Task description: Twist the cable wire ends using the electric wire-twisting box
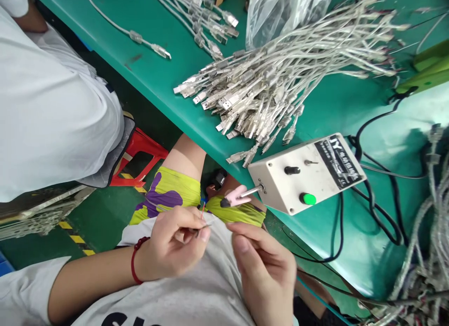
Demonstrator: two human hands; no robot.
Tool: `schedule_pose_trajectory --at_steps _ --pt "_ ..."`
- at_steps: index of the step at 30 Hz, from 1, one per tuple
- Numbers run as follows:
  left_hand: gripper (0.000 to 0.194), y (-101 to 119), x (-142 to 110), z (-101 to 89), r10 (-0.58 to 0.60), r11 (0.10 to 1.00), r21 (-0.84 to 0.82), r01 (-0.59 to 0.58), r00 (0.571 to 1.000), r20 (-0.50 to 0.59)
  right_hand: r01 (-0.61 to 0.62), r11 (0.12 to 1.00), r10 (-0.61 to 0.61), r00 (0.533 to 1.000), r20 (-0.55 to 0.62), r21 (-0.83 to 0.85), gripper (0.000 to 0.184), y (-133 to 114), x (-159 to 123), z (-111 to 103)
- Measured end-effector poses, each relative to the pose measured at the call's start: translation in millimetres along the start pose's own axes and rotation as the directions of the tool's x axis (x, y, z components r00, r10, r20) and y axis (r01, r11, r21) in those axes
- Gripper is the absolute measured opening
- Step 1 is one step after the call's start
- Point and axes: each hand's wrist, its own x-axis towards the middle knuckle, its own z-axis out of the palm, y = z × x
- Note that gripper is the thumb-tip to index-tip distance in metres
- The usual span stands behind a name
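My left hand (175,244) is closed in a pinch on the stripped end of a thin cable, with fine red and blue wires (202,209) sticking up from the fingertips. A red cord bracelet (135,260) circles its wrist. My right hand (266,267) is close beside it, thumb and forefinger pressed together at the same cable end. Both hands are held over my lap, below the front edge of the green table (157,78). A pink-tipped probe (235,197) juts from the white control box (305,171) just above my hands.
A large heap of grey USB cables (273,78) lies on the table, more of them at the far edge (206,17) and lower right (428,251). Black leads (372,209) run from the box. A person in white (49,106) sits at the left beside a red stool (140,153).
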Motion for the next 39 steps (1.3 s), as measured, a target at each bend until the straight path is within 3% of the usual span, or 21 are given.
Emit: schedule_pose_trajectory --at_steps 4,10,20,25,29,33,36,39 --pt "0.013 7.7 5.7 1.3 0.031 0.998 0.056 -0.038 0.992 0.124 -0.17 0.97 0.139 0.974 0.178 0.176 0.034 -5.8 10.7 22.4" --pt "0.028 6.9 11.5 3.4 0.061 0.998 -0.016 -0.059 0.979 0.196 -0.223 0.955 0.187 0.965 0.182 0.198 0.036 -2.8 15.5 17.8" --pt "0.032 7.1 15.0 0.5 -0.044 0.996 -0.068 0.06 0.975 0.216 -0.303 0.89 0.22 0.94 0.262 0.34 0.028 -14.2 28.7 31.2" --pt "0.034 4.5 19.2 -1.0 -0.042 0.997 -0.047 0.056 0.964 0.263 -0.32 0.874 0.221 0.932 0.287 0.366 0.022 -16.6 32.7 33.5" --pt "0.032 -2.0 16.0 -1.7 -0.067 0.998 -0.002 0.07 0.966 0.249 -0.322 0.88 0.247 0.938 0.242 0.35 0.033 -14.2 38.7 35.4" --pt "0.03 -8.4 12.0 -3.9 -0.112 0.994 0.017 0.111 0.975 0.19 -0.256 0.928 0.239 0.966 0.095 0.271 0.057 -6.5 45.5 36.8" --pt "0.033 -11.1 11.5 -5.4 -0.164 0.987 0.015 0.163 0.977 0.135 -0.201 0.935 0.22 0.975 -0.033 0.293 0.051 -3.2 50.4 37.9" --pt "0.031 -13.8 10.4 -5.6 -0.2 0.98 0.005 0.2 0.975 0.096 -0.217 0.896 0.232 0.973 0.008 0.388 0.049 -2.8 54.6 38.5"
